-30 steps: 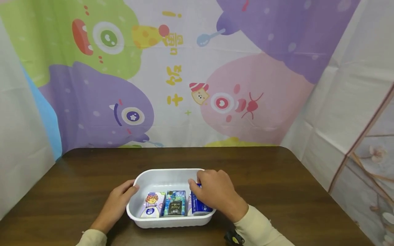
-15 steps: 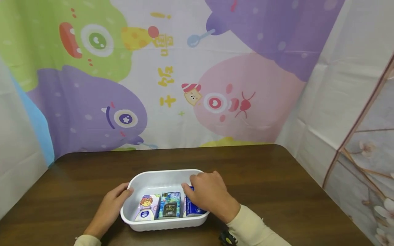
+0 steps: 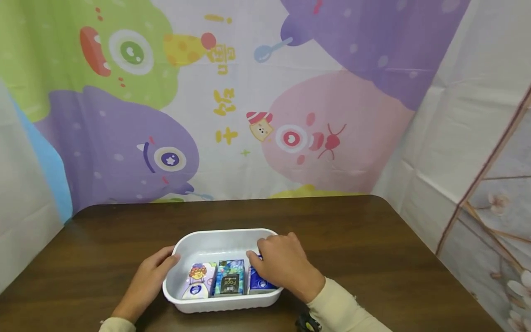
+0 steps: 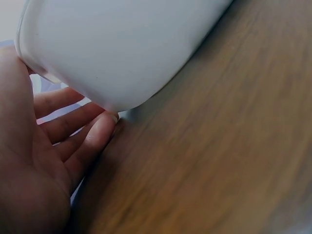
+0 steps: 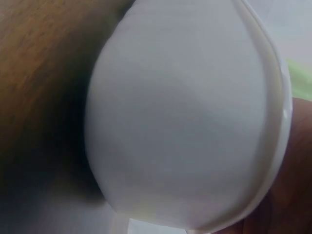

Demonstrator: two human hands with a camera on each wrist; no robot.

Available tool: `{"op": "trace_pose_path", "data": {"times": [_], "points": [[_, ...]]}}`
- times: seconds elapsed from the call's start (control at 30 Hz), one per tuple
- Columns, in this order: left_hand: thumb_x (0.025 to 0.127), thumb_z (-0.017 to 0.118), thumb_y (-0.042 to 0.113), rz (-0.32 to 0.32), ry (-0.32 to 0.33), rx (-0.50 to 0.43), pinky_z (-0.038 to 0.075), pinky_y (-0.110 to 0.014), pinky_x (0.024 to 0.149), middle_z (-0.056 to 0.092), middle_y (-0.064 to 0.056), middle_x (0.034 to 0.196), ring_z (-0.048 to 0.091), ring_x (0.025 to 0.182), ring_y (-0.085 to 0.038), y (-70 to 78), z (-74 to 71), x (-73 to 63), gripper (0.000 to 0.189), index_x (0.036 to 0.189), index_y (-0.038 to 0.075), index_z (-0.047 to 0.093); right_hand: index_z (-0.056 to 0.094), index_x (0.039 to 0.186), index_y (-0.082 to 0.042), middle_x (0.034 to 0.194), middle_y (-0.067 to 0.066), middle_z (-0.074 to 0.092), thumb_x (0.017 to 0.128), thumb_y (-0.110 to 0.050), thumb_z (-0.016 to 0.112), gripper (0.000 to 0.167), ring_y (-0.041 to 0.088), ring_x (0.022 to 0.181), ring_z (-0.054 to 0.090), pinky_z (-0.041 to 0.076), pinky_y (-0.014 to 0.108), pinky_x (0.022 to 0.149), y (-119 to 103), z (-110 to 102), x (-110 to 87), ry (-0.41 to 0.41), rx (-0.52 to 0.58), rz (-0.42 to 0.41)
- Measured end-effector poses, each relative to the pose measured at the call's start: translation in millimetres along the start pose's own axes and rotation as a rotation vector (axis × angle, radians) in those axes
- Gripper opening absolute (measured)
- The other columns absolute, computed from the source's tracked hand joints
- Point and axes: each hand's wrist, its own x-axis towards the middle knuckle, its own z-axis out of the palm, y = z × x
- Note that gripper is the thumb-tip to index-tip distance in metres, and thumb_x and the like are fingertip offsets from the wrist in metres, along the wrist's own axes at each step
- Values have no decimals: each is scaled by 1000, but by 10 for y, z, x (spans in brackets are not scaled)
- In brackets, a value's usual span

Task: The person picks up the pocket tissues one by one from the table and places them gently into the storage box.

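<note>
A white plastic basin (image 3: 221, 303) stands on the table with small tissue packs in it. My left hand (image 3: 151, 276) holds its left rim, thumb over the edge; the left wrist view shows the fingers (image 4: 73, 119) against the outer wall. Inside, from the left, lie a white-and-purple cartoon tissue pack (image 3: 200, 279), a blue-green tissue pack (image 3: 229, 276) with a dark label, and a dark blue tissue pack (image 3: 260, 282). Over the right rim reaches my right hand (image 3: 286, 263), its thumb at the blue pack, which it appears to grip. Its other fingertips are hidden.
The dark brown wooden table (image 3: 352, 240) extends around the basin. Behind it hangs a cartoon-printed curtain (image 3: 232, 170), and pale curtains (image 3: 427, 170) close in the sides. A dark wrist device (image 3: 308, 323) sits by the right sleeve.
The basin and both hands appear farther left as the head view shifts. Under my right hand, the blue pack has settled slightly lower in the basin. My left hand keeps holding the rim.
</note>
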Motion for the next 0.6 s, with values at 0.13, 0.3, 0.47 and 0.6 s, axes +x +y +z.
{"op": "trace_pose_path", "data": {"times": [0.13,0.3,0.47,0.6], "points": [[103,56,33,9,21,12,49,-22,82,66,-14,127,59,106,-14,15,21,17,42,133,5,63,62,68,-19,56,-10,51,95,-44,61,37,11,53,52,36,35,54,60,-26,-13,34,31,-2],[103,55,36,19,42,24,50,-23,80,66,-13,126,60,103,-13,33,28,20,43,133,6,64,62,66,-19,56,-10,53,93,-38,65,32,8,51,49,35,32,54,108,-31,-5,118,63,-38],[103,55,38,25,47,41,49,-23,81,66,-14,126,60,106,-17,15,17,13,45,133,5,64,60,65,-20,58,-12,50,92,-31,65,29,6,52,45,36,30,55,141,-27,13,200,129,-45],[103,54,40,31,67,66,49,-21,81,67,-14,125,60,107,-18,-23,-5,4,46,132,5,64,62,69,-20,60,-14,48,93,-29,66,25,5,55,44,38,27,58,173,-33,32,229,211,4]]}}
